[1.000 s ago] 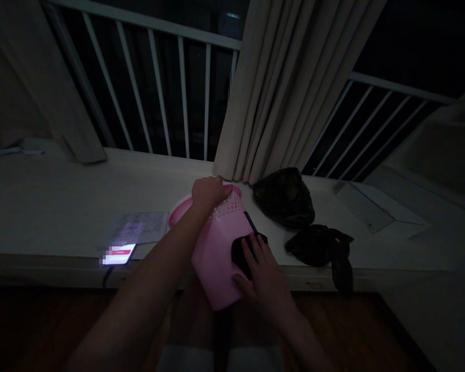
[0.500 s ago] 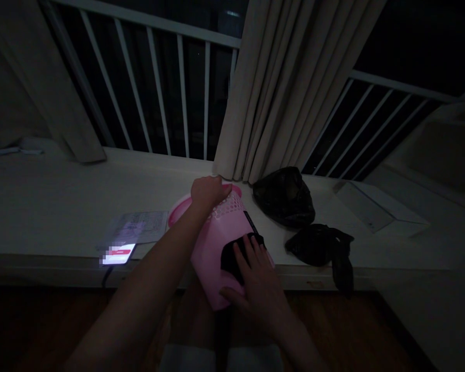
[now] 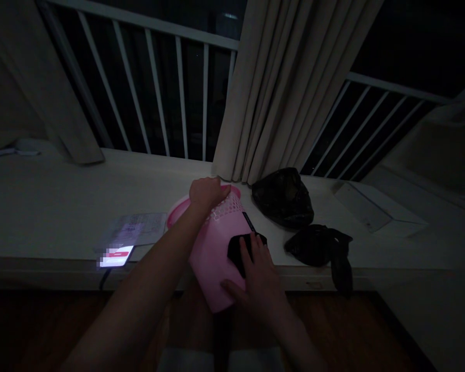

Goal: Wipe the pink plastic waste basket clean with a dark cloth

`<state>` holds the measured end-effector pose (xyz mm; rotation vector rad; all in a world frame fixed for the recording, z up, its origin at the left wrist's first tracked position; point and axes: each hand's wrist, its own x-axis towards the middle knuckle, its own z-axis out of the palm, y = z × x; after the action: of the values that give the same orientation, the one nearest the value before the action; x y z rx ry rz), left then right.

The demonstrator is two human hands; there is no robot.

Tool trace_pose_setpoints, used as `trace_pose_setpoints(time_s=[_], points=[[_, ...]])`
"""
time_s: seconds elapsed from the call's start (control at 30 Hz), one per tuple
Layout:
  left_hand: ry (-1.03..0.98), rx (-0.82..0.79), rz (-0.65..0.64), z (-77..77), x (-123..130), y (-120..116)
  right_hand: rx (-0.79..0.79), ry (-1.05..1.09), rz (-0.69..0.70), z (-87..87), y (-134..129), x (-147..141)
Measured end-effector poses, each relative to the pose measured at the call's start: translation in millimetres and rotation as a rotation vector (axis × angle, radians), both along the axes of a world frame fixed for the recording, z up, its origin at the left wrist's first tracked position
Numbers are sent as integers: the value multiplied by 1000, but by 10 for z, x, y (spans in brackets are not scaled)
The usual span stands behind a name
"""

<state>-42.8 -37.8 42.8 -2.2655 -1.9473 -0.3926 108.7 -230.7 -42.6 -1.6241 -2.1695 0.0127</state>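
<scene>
A pink plastic wastebasket (image 3: pixel 213 253) lies tilted across the edge of the white ledge, its mouth facing away and its narrow base toward me. My left hand (image 3: pixel 207 194) is closed over its rim, beside the band of small holes. A black cloth (image 3: pixel 237 251) lies against the basket's side. My right hand (image 3: pixel 260 271) presses that cloth to the plastic with fingers laid over it and the thumb resting lower on the pink wall. Part of the cloth is hidden beneath the fingers.
On the ledge (image 3: pixel 62 206) are printed papers (image 3: pixel 139 229) and a lit phone (image 3: pixel 118 256) with a cable at left. Two black plastic bags (image 3: pixel 282 199) and a white box (image 3: pixel 377 209) sit at right. Curtains (image 3: pixel 263 93) and white railings (image 3: pixel 180 93) stand behind.
My right hand and the black cloth have slid slightly to the right along the basket's side. My left hand keeps its hold on the rim.
</scene>
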Motion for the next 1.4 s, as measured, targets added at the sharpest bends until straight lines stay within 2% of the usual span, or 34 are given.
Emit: trace_pose_setpoints(time_s=[0.1,0.23,0.37,0.5,0.67,0.8,0.93,1.07,1.2,1.33,1.4], points=[[-7,3,0,-1,-3,-1,-16,-4,55,25,17,20],[-11,-17,5,9,6,2,-33,41,11,57,43,24],[-14,-24,16,19,9,1,-5,17,85,83,78,-4],[-13,-34,6,12,-1,2,-68,43,3,116,131,-24],[-22,-14,3,-6,-6,8,-45,15,122,155,171,-70],[-2,-15,16,-11,-3,15,-27,55,42,152,222,-85],[1,2,9,-15,-2,23,1,28,128,175,245,-116],[2,-5,23,-22,-6,26,-22,26,71,227,283,-133],[-4,3,13,-25,-15,21,4,-8,164,240,307,-160],[5,-11,14,-10,-27,6,4,-4,88,229,337,-159],[4,-20,17,-3,-30,-1,10,-19,103,228,344,-156]])
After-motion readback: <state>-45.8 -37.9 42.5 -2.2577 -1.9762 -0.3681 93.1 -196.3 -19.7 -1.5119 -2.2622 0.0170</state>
